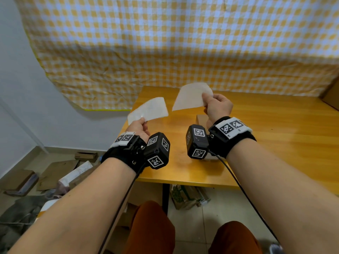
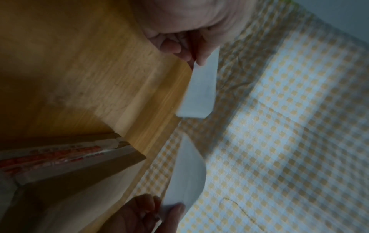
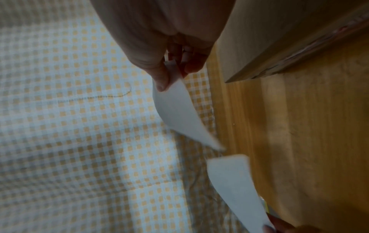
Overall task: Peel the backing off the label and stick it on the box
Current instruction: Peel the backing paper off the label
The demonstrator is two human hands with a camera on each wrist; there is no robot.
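Observation:
Two white sheets are held apart in the air above the wooden table [image 1: 275, 136]. My left hand [image 1: 144, 122] pinches the lower corner of the left sheet [image 1: 148, 110] between thumb and fingers [image 2: 200, 61]. My right hand [image 1: 206, 100] pinches the right sheet [image 1: 190, 97], which curls [image 3: 179, 113]. I cannot tell which sheet is the label and which is the backing. The brown cardboard box [image 1: 200, 119] stands on the table behind my right wrist, mostly hidden in the head view. Tape with red print runs along the box [image 2: 69, 160] in the left wrist view.
A yellow-and-white checked cloth [image 1: 165, 43] hangs behind the table. Flattened cardboard and clutter [image 1: 55, 171] lie on the floor at the left. Another cardboard piece [image 1: 332, 96] sits at the table's far right edge. My knees are below the table's near edge.

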